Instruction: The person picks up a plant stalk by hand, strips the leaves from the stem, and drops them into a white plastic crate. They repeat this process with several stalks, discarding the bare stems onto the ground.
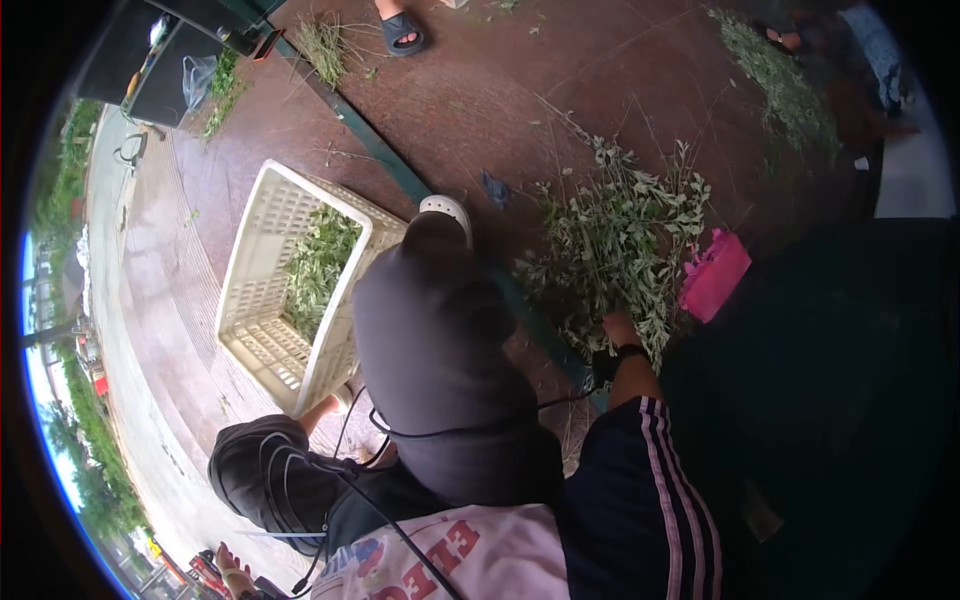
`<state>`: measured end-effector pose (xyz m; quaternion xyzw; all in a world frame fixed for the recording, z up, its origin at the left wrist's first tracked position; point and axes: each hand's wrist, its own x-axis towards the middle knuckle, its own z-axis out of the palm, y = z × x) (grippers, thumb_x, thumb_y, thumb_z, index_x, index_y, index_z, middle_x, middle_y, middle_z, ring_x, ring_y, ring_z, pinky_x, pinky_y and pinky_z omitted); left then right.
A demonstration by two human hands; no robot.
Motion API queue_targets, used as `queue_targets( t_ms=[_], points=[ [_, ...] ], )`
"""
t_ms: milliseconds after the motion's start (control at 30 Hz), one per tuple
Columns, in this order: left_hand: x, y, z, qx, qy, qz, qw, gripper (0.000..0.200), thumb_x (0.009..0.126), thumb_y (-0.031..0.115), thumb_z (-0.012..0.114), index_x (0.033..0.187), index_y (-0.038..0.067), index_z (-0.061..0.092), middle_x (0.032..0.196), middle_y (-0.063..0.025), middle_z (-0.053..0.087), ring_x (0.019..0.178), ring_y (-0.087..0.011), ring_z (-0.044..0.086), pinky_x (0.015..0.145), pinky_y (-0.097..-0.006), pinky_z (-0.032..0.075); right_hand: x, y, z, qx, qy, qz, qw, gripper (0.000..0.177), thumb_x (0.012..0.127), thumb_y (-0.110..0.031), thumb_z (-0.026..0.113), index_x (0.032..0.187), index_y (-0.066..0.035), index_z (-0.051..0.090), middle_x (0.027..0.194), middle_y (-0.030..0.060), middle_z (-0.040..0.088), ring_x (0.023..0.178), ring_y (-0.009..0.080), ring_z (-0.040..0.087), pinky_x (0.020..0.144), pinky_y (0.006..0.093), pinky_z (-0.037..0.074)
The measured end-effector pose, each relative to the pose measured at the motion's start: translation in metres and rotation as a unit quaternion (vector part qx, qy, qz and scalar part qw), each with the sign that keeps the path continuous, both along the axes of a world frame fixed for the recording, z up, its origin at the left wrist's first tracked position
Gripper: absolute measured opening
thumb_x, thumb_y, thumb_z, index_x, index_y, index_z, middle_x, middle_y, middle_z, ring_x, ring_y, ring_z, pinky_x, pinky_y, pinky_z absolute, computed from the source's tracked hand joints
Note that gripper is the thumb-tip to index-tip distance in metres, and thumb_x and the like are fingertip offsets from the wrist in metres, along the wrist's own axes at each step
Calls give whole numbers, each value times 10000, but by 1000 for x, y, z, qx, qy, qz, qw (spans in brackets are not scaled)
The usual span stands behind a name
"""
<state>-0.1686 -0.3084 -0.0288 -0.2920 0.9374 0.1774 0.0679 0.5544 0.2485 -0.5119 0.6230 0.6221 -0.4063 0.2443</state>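
My right hand (pixel 622 328) reaches into the near edge of a heap of cut leafy stems (pixel 625 225) on the floor. Its fingers look curled around some stems, though leaves partly hide them. A dark band circles this wrist. At the lower left edge of the view, what appears to be my left hand (pixel 232 562) is small and distorted, its fingers stretched out and holding nothing visible. A white plastic crate (pixel 262 255) stands tilted to the left of my knee, with green leaves (pixel 322 260) inside. A bright pink object (pixel 715 275) lies right of the heap.
Another bundle of stems (pixel 770 75) lies at the upper right, beside a person. A sandaled foot (pixel 403 33) shows at the top, near loose stems (pixel 322 48). A dark green strip (pixel 375 145) crosses the floor. Black cables (pixel 440 434) run across my legs.
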Motion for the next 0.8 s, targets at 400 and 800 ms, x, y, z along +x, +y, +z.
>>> queue_targets(
  t_ms=[400,800],
  points=[
    [-61,52,-32,134,38,-180,974,494,800,403,529,1251,228,428,1273,7,417,1160,-235,370,807,-434,328,22,-39,172,384,104,-364,842,228,696,-106,640,912,-32,637,794,127,633,746,240,604,681,336,464],
    [-31,122,-44,200,116,-425,875,388,864,277,528,1200,86,493,1192,-33,510,1112,-171,441,915,-385,318,13,-18,267,543,90,-274,789,190,757,-18,579,942,-1,617,866,165,614,799,305,592,723,352,447]
  ],
)
